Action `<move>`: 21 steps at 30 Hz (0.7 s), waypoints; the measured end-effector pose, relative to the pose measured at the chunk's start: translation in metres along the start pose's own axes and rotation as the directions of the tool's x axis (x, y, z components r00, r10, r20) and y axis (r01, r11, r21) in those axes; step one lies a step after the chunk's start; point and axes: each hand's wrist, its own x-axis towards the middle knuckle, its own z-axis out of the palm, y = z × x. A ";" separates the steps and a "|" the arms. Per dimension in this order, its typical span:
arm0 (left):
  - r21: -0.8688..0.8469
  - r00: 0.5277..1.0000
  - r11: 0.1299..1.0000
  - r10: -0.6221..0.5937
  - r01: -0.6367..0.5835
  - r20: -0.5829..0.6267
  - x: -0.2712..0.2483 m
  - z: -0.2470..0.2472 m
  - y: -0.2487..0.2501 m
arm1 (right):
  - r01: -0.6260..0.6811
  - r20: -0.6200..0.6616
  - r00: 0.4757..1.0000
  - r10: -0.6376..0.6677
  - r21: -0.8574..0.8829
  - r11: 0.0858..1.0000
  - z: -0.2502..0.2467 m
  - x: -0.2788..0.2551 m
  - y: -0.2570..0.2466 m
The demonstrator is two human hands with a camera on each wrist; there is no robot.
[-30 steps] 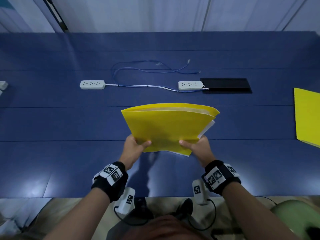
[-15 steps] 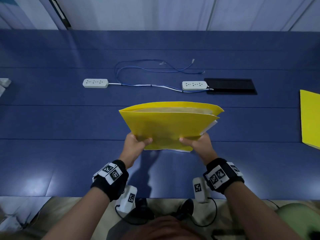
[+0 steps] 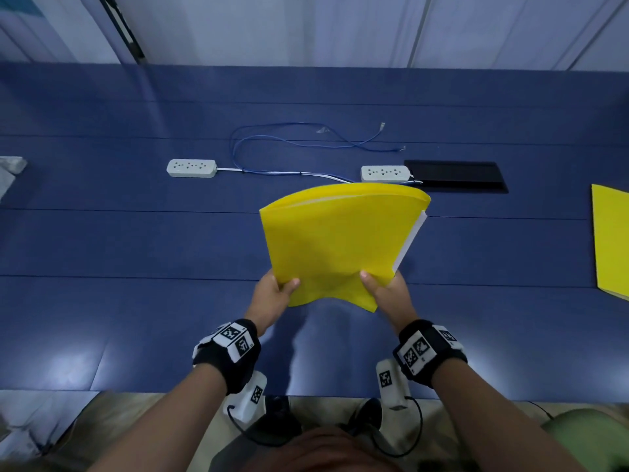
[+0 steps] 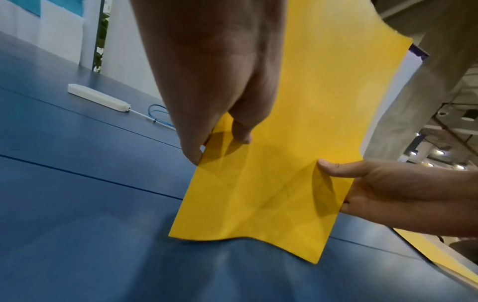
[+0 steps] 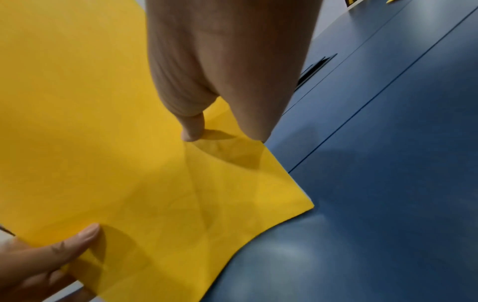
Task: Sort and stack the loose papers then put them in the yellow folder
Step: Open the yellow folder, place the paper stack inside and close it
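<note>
A yellow folder (image 3: 335, 243) is held up on edge above the blue table (image 3: 136, 301), its lower edge near or on the tabletop. White papers (image 3: 413, 236) peek out of its right side. My left hand (image 3: 275, 294) pinches the folder's lower left corner, thumb on the near face. My right hand (image 3: 384, 292) pinches the lower right part the same way. The left wrist view shows the folder (image 4: 271, 194) between thumb and fingers of the left hand (image 4: 220, 139), with the right hand (image 4: 383, 188) opposite. The right wrist view shows the folder (image 5: 116, 163) gripped by the right hand (image 5: 207, 130).
Two white power strips (image 3: 191, 168) (image 3: 385, 173) and a blue cable (image 3: 306, 141) lie behind the folder. A black floor-box cover (image 3: 456, 176) sits at the back right. Another yellow folder (image 3: 612, 240) lies at the table's right edge.
The folder has been turned from wide to tall and shifted slightly right. Both hands keep their grip on its lower edge.
</note>
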 end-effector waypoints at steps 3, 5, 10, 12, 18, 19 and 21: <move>0.009 0.999 0.999 0.038 -0.037 -0.037 0.005 0.000 0.001 | 0.025 -0.024 0.999 -0.025 -0.012 1.000 0.000 0.002 -0.002; 0.047 0.999 0.999 0.028 -0.026 -0.041 0.010 0.000 0.001 | 0.010 -0.013 1.000 -0.011 -0.025 1.000 -0.003 0.006 -0.003; 0.112 0.995 0.991 -0.086 0.079 0.059 0.021 0.003 -0.004 | -0.160 0.021 0.986 0.166 -0.165 0.973 -0.005 0.020 0.012; 0.136 0.984 0.978 -0.165 0.155 0.067 0.025 0.007 -0.011 | -0.225 0.014 0.972 0.234 -0.219 0.949 -0.004 0.030 0.029; 0.271 0.945 0.915 -0.323 0.300 0.047 0.038 0.014 -0.039 | -0.403 0.019 0.900 0.436 -0.346 0.847 0.000 0.041 0.046; 0.294 0.939 0.903 -0.340 0.312 0.046 0.038 0.016 -0.043 | -0.410 0.013 0.895 0.446 -0.372 0.833 0.001 0.041 0.048; 0.332 0.933 0.887 -0.357 0.322 0.047 0.039 0.018 -0.050 | -0.436 0.014 0.877 0.480 -0.392 0.810 0.003 0.039 0.054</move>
